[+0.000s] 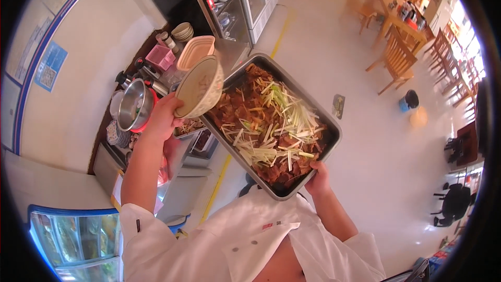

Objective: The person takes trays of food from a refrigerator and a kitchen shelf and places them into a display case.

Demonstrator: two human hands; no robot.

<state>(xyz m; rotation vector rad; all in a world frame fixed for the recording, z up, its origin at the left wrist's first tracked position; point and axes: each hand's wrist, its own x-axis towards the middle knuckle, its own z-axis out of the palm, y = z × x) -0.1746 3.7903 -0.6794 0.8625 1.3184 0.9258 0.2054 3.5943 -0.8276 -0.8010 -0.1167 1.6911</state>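
My left hand (165, 115) grips the rim of a patterned bowl (200, 88), tilted beside the tray's upper left side, with a few small pale bits inside. My right hand (319, 179) holds the lower right corner of a deep metal tray (336, 135). Sliced browned meat (235, 109) fills the tray, with pale green and white shredded scallion (291, 115) strewn over its right side and lower left. The palm of my right hand is partly hidden by the tray.
On the counter at left stand a steel mixing bowl (136, 104), a pink basket (160, 57), an orange plastic container (195, 51), stacked bowls (182, 31) and stacked plates (117, 133). A glass-door fridge (256, 4) stands beyond. Wooden chairs (396, 60) and a bin (409, 100) are at right.
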